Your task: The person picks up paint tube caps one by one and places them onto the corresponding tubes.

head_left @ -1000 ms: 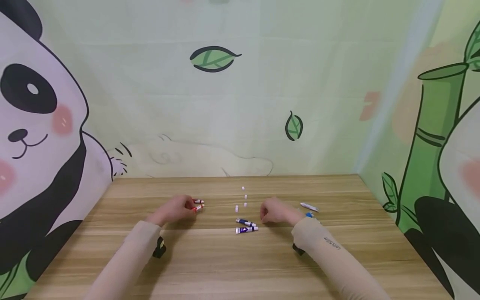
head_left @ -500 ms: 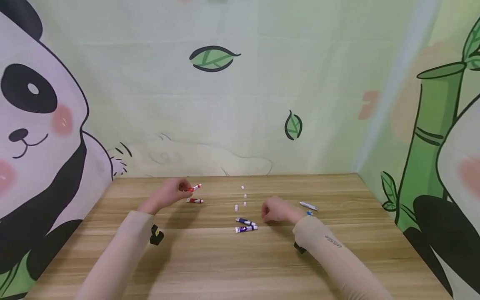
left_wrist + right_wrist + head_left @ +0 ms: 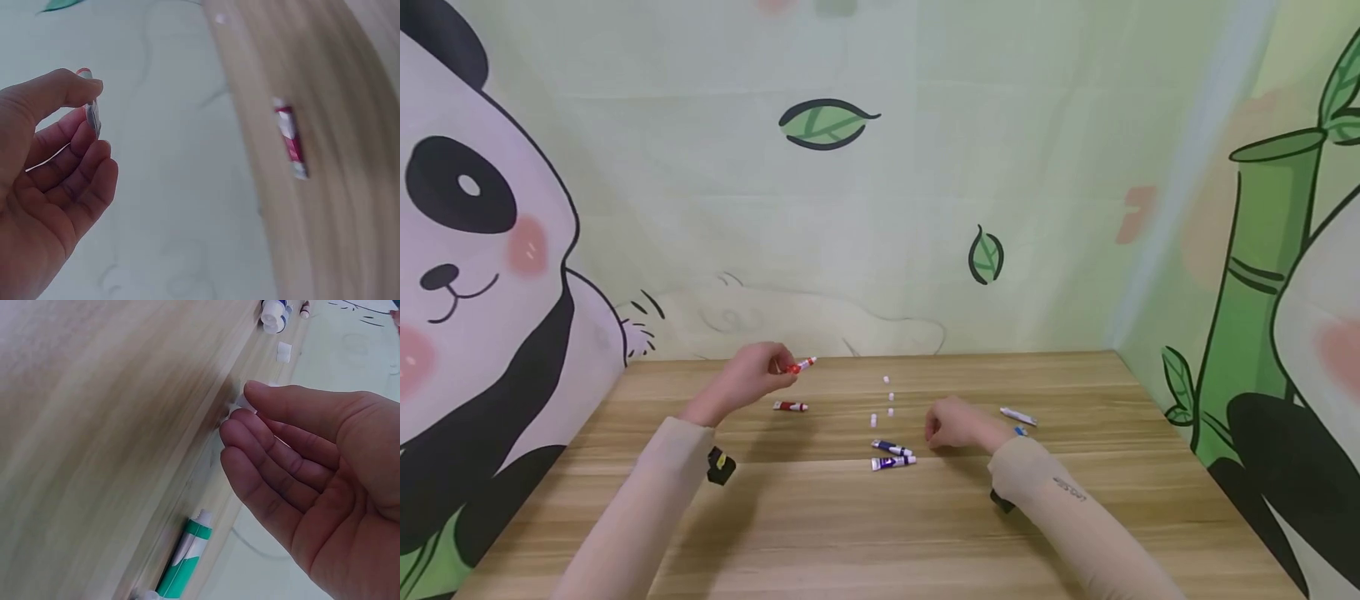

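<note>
My left hand (image 3: 760, 367) is raised over the far left of the table, pinching an orange-red and white paint tube (image 3: 802, 365) between thumb and fingers; its capped end points right. In the left wrist view most of that tube is behind the thumb. A dark red paint tube (image 3: 791, 407) lies on the table below this hand. Low over the table, my right hand (image 3: 955, 422) has loosely curled fingers, just right of a navy paint tube (image 3: 892, 447) and a purple-and-white paint tube (image 3: 893, 462). A pale patch shows past its fingertips; what it is remains unclear.
Several small white pieces (image 3: 891, 397) stand mid-table, beyond the navy tube. A silvery-white tube (image 3: 1018, 416) and a partly hidden blue item (image 3: 1021, 431) lie beyond the right wrist. The right wrist view shows a green-and-white tube (image 3: 184, 559). A printed cloth (image 3: 820, 233) hangs behind.
My left hand has lifted the orange-red tube off the table beside the dark red one and carried it away from me, then slightly right. My right hand stays nearly in place.
</note>
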Action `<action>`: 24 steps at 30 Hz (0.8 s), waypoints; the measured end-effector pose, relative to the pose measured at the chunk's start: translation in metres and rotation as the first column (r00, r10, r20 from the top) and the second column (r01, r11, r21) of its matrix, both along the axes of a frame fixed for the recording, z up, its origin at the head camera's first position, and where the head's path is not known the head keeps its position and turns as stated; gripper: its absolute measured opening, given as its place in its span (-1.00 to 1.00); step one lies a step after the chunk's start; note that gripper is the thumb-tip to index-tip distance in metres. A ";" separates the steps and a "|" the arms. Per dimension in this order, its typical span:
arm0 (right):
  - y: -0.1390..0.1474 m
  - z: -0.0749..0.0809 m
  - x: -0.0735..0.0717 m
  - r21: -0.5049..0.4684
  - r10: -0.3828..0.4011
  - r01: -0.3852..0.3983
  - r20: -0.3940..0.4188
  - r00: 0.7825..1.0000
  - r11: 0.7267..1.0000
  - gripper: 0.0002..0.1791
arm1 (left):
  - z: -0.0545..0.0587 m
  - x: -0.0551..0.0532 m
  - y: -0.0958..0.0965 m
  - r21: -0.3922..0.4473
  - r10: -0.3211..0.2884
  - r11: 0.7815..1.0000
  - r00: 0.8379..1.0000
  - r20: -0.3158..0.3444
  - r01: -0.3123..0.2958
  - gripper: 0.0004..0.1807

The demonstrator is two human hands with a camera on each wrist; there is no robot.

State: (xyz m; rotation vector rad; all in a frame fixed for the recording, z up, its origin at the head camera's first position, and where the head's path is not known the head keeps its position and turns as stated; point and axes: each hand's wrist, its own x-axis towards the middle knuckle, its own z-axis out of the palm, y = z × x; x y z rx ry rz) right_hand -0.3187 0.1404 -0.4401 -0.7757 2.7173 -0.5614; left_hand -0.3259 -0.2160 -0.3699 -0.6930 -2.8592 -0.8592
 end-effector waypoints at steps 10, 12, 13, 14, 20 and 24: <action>0.005 0.000 -0.003 -0.022 0.010 -0.010 -0.013 1.000 1.000 -0.91 | 0.031 0.012 0.018 0.006 -0.042 0.999 0.997 -0.071 0.043 -0.87; 0.007 0.000 -0.003 -0.025 0.016 -0.016 -0.018 1.000 1.000 -0.92 | 0.035 0.016 0.022 0.007 -0.044 0.999 0.996 -0.072 0.044 -0.87; 0.007 0.000 -0.003 -0.025 0.017 -0.018 -0.019 1.000 1.000 -0.92 | 0.037 0.018 0.024 0.007 -0.045 0.999 0.996 -0.073 0.046 -0.86; 0.008 0.000 -0.003 -0.027 0.016 -0.017 -0.018 1.000 1.000 -0.93 | 0.038 0.020 0.025 0.008 -0.047 0.999 0.996 -0.074 0.048 -0.86; 0.010 0.001 -0.002 -0.069 0.000 0.001 0.009 1.000 0.998 -0.96 | 0.040 0.024 0.033 0.002 -0.067 0.998 0.995 -0.070 0.067 -0.86; 0.010 0.002 -0.004 -0.120 -0.015 0.014 -0.006 1.000 0.993 -0.98 | 0.039 0.025 0.036 -0.008 -0.070 0.998 0.996 -0.062 0.070 -0.86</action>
